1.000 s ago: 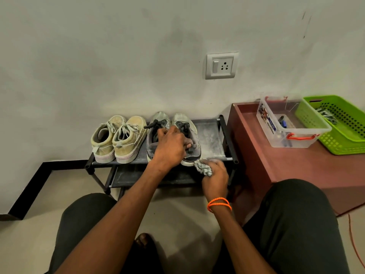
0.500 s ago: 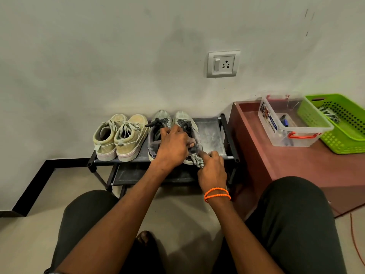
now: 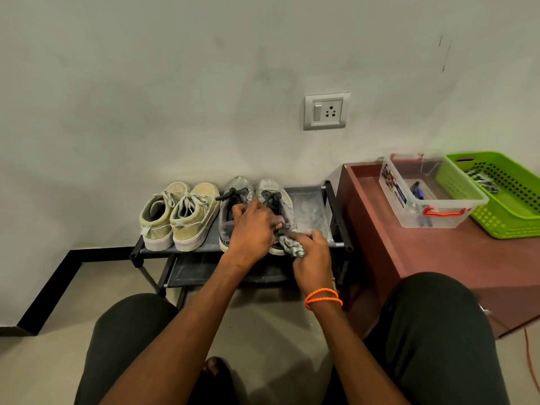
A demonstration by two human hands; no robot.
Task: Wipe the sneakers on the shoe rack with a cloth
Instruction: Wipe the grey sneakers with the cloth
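A black shoe rack (image 3: pixel 309 206) stands against the wall with two pairs of sneakers on its top shelf. The beige pair (image 3: pixel 178 214) sits at the left. At the middle is the grey pair with black laces (image 3: pixel 248 191). My left hand (image 3: pixel 252 226) grips the collar of the right grey sneaker (image 3: pixel 273 190), fingers curled inside its opening. My right hand (image 3: pixel 311 255) holds a bunched grey patterned cloth (image 3: pixel 290 245) against the heel side of that sneaker.
A reddish-brown low table (image 3: pixel 438 252) stands right of the rack, with a clear plastic box (image 3: pixel 420 194) and a green basket (image 3: pixel 502 194) on it. A wall socket (image 3: pixel 326 111) is above. My knees frame the bottom of the view. An orange cable (image 3: pixel 529 361) lies at the right.
My right hand with the cloth moved up against the grey sneaker's heel and then slid slightly down and right. My left hand stayed on the sneaker.
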